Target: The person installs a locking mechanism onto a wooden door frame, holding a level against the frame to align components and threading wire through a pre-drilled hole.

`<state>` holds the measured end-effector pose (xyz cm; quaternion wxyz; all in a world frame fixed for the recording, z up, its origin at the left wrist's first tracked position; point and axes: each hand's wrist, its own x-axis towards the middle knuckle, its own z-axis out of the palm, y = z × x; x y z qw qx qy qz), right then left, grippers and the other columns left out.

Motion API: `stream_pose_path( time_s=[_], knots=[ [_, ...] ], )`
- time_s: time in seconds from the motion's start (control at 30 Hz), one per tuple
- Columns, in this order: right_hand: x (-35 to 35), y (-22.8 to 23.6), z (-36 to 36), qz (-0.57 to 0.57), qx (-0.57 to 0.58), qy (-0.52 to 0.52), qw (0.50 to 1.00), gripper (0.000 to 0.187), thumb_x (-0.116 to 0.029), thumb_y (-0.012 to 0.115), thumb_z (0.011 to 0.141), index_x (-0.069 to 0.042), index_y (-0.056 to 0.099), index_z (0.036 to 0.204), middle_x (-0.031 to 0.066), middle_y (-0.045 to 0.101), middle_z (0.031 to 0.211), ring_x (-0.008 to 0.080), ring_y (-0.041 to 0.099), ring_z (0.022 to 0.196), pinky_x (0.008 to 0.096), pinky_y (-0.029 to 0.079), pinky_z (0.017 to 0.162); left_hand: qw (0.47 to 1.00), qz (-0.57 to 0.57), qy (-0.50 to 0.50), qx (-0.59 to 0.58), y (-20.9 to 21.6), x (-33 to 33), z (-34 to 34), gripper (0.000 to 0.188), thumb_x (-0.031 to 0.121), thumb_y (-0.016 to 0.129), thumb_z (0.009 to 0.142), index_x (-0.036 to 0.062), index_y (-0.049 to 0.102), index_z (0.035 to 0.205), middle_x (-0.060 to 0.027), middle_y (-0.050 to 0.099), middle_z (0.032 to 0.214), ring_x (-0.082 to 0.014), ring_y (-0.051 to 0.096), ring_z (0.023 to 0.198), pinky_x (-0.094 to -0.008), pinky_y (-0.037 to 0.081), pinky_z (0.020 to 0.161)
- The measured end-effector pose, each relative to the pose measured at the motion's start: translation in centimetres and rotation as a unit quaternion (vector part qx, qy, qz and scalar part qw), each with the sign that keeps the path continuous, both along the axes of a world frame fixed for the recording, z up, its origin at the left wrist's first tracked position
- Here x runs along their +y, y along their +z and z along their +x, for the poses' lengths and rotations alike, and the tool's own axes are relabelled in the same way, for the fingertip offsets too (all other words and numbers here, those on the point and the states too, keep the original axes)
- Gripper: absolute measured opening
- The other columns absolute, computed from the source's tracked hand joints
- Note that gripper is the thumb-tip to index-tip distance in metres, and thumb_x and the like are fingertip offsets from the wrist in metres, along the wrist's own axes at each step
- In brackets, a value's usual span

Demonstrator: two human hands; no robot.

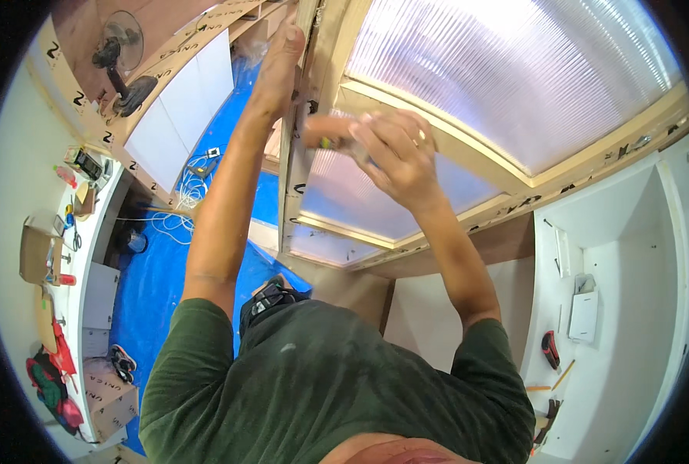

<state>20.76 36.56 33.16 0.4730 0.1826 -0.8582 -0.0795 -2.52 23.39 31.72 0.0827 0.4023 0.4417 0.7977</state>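
Note:
A large wooden-framed panel with ribbed translucent panes stands tilted before me. My left hand is raised at its left edge, the thumb lying along the wood and the other fingers mostly hidden. Over the panel's middle, my right hand is closed around a short brown object. Motion blurs that object, so its kind is unclear; a small yellow-green spot shows on it. From this view I cannot tell whether it touches the frame.
Blue sheeting covers floor at left, with a white coiled cable on it. A fan stands far left. Tools and boxes fill the left white shelf. A white cabinet at right holds a red-black utility knife and pencils.

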Motion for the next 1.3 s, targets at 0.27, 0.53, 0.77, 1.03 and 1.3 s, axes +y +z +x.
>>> stream_pose_path(
  time_s=[0.27, 0.53, 0.77, 1.03, 1.3],
  knots=[
    [7.3, 0.3, 8.0, -0.150, 0.016, -0.083, 0.985, 0.062, -0.007, 0.095, 0.073, -0.004, 0.073, 0.130, 0.0163, 0.070, 0.122, 0.0338, 0.070, 0.113, 0.0447, 0.060, 0.093, 0.999, -0.043, 0.014, 0.001, 0.5, -0.4, 0.5, 0.084, 0.048, 0.070, 0.103, 0.0085, 0.036, 0.169, -0.0138, 0.056, 0.154, -0.0280, 0.054, 0.141, -0.0419, 0.045, 0.117],
    [7.3, -0.2, 6.1, -0.152, 0.009, -0.092, 0.984, 0.062, -0.006, 0.095, 0.074, -0.003, 0.072, 0.132, 0.0156, 0.071, 0.120, 0.0330, 0.071, 0.110, 0.0427, 0.060, 0.092, 0.999, -0.033, 0.032, 0.007, 0.5, 0.1, 0.6, 0.084, 0.045, 0.069, 0.104, 0.0085, 0.033, 0.170, -0.0141, 0.053, 0.158, -0.0278, 0.053, 0.144, -0.0426, 0.044, 0.119],
    [6.4, 0.3, 4.7, -0.137, -0.001, -0.091, 0.986, 0.063, -0.006, 0.095, 0.071, -0.004, 0.073, 0.130, 0.0137, 0.071, 0.119, 0.0302, 0.071, 0.106, 0.0421, 0.060, 0.088, 1.000, -0.016, 0.000, -0.001, 0.2, -0.2, 0.5, 0.086, 0.047, 0.066, 0.104, 0.0064, 0.030, 0.171, -0.0140, 0.051, 0.161, -0.0280, 0.050, 0.147, -0.0421, 0.042, 0.121],
    [3.1, 0.1, 0.5, -0.113, -0.015, -0.082, 0.990, 0.070, -0.009, 0.094, 0.068, -0.005, 0.069, 0.133, 0.0120, 0.068, 0.116, 0.0328, 0.066, 0.106, 0.0444, 0.057, 0.091, 1.000, -0.009, 0.010, 0.002, 0.9, -0.4, 1.2, 0.085, 0.047, 0.061, 0.105, 0.0049, 0.029, 0.171, -0.0143, 0.049, 0.164, -0.0289, 0.047, 0.151, -0.0419, 0.037, 0.124],
    [1.6, -0.2, -1.9, -0.087, 0.017, -0.068, 0.994, 0.068, -0.007, 0.094, 0.069, -0.003, 0.071, 0.133, 0.0134, 0.070, 0.118, 0.0327, 0.068, 0.106, 0.0435, 0.058, 0.090, 1.000, 0.015, -0.005, -0.017, 0.2, 0.1, 0.7, 0.084, 0.046, 0.061, 0.105, 0.0054, 0.030, 0.171, -0.0138, 0.045, 0.168, -0.0286, 0.043, 0.154, -0.0434, 0.033, 0.127]
  ],
)
